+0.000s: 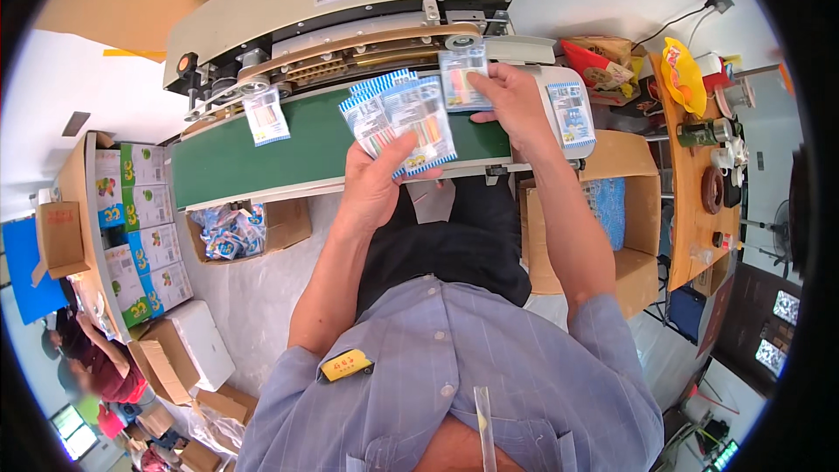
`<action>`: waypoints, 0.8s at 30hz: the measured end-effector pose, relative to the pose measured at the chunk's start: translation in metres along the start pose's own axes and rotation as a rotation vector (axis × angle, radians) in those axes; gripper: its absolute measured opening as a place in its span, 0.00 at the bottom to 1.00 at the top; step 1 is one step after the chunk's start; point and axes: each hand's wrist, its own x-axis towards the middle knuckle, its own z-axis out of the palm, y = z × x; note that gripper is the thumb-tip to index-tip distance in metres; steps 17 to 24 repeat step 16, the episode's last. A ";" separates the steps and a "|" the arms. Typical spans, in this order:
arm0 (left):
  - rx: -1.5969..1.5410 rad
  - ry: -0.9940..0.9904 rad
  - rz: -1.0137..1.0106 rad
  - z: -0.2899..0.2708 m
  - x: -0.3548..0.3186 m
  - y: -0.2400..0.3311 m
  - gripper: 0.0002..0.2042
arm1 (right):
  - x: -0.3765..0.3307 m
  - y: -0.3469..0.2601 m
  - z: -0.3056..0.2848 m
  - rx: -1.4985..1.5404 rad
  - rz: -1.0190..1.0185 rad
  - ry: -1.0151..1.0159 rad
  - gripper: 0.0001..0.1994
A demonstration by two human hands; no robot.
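My left hand is closed on a fanned bunch of small clear packets with blue-striped edges and colourful sticks inside, held above the green conveyor belt. Between the thumb and fingers of my right hand is a single packet, its upper edge up against the sealing machine. Another packet lies at the left part of the belt, its top edge at the machine's sealing band. One more packet rests on the white end plate to the right of my right hand.
An open carton of packets stands below the belt at left; another carton with blue material is at right. Stacked printed boxes line the left. A wooden table with cups stands at right. Two people are at far left.
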 end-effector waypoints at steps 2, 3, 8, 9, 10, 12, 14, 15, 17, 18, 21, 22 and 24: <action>0.067 0.013 0.002 -0.003 0.002 -0.001 0.14 | -0.010 -0.003 0.010 -0.181 -0.195 0.181 0.15; 0.069 0.017 0.004 -0.003 0.003 -0.002 0.14 | -0.017 -0.002 0.012 -0.180 -0.195 0.176 0.15; 0.101 0.055 0.041 0.000 0.007 -0.009 0.14 | -0.057 0.009 0.017 0.285 -0.021 -0.245 0.15; 0.100 0.047 0.035 0.002 0.008 -0.011 0.14 | -0.062 0.011 0.021 0.245 -0.094 -0.277 0.12; 0.128 0.052 0.032 0.004 0.009 -0.011 0.14 | -0.061 0.015 0.019 0.246 -0.096 -0.268 0.12; 0.156 0.052 0.027 0.008 0.009 -0.010 0.14 | -0.056 0.024 0.012 0.281 -0.109 -0.159 0.11; 0.093 0.011 -0.040 0.009 0.009 -0.006 0.14 | -0.054 0.009 -0.001 0.324 -0.067 0.016 0.10; 0.062 -0.007 -0.042 0.008 0.009 -0.005 0.15 | -0.049 0.010 -0.010 0.327 -0.090 0.077 0.10; 0.030 -0.026 -0.044 0.006 0.009 -0.005 0.15 | -0.044 0.008 -0.020 0.196 -0.104 0.120 0.11; 0.030 -0.026 -0.044 0.006 0.009 -0.005 0.15 | -0.044 0.008 -0.020 0.196 -0.104 0.120 0.11; 0.030 -0.026 -0.044 0.006 0.009 -0.005 0.15 | -0.044 0.008 -0.020 0.196 -0.104 0.120 0.11; 0.030 -0.026 -0.044 0.006 0.009 -0.005 0.15 | -0.044 0.008 -0.020 0.196 -0.104 0.120 0.11; 0.030 -0.026 -0.044 0.006 0.009 -0.005 0.15 | -0.044 0.008 -0.020 0.196 -0.104 0.120 0.11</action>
